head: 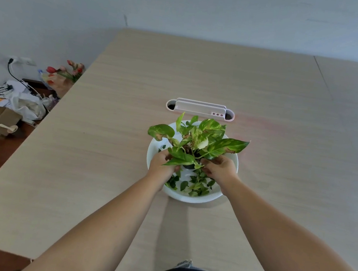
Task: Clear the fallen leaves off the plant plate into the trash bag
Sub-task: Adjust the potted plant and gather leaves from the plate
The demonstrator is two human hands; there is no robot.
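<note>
the task is judged barely begun; the fallen leaves (192, 184) are seen heaped in the white plant plate (232, 161), mostly on its near side, just below and between the two hands; none appear removed yet; the left hand (163, 161) and right hand (220, 167) are cupped round the sides of the small dark pot (189, 165) of the potted plant (197, 138), which stands in the plate; whether the pot is firmly gripped cannot be told, as foliage hides the fingers; lifting the plant aside seems the step in hand; no trash bag can be identified with certainty; a pale bag (27, 106) lies well to the left of the grip, off the table (103, 171).
</note>
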